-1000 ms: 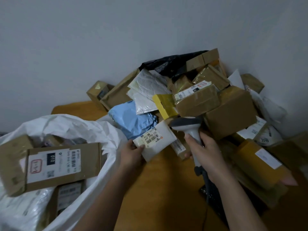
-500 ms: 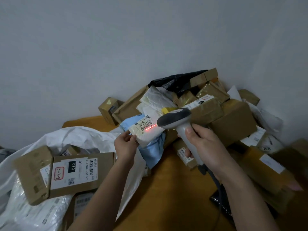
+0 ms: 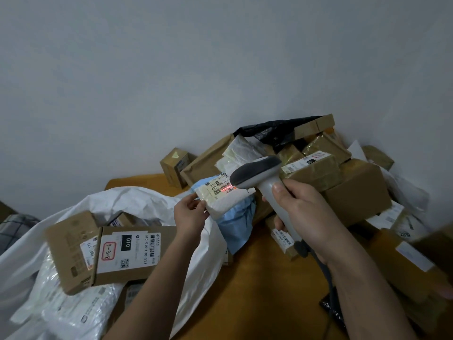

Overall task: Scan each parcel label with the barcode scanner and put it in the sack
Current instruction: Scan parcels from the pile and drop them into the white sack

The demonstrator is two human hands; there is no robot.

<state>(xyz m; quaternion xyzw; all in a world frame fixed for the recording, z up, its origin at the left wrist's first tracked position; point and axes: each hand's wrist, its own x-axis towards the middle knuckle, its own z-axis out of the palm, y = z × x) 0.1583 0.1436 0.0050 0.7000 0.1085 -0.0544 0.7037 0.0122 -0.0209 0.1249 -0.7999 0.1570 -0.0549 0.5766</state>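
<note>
Head camera showed the left hand (image 3: 190, 214) pinching a small white parcel (image 3: 224, 201) by its near corner, thumb on top and fingers curled below. The parcel was lifted off the desk (image 3: 257, 278), just beside the sack's rim, with its label (image 3: 221, 186) facing up. A red scan line lay across the barcode on that label. The right hand (image 3: 301, 212) was wrapped tightly around the grey handle of the barcode scanner (image 3: 259, 174), thumb pressed on the handle's front. The scanner head, with its dark top, hung just beside the parcel's far edge and pointed down at the label. A dark cable (image 3: 327, 273) ran from the handle's foot down past the wrist.

Under the parcel lay a blue plastic mailer (image 3: 239, 223), touching the sack. The white sack (image 3: 137, 204) stood open beside the parcel, on the side of the left hand, and a flat cardboard box (image 3: 115, 251) with a white label rested on top of the packages inside it. Beyond the scanner, a pile of brown boxes (image 3: 353, 187) and bags leaned against the grey wall (image 3: 171, 69), with a black bag (image 3: 274, 130) at the top of it.
</note>
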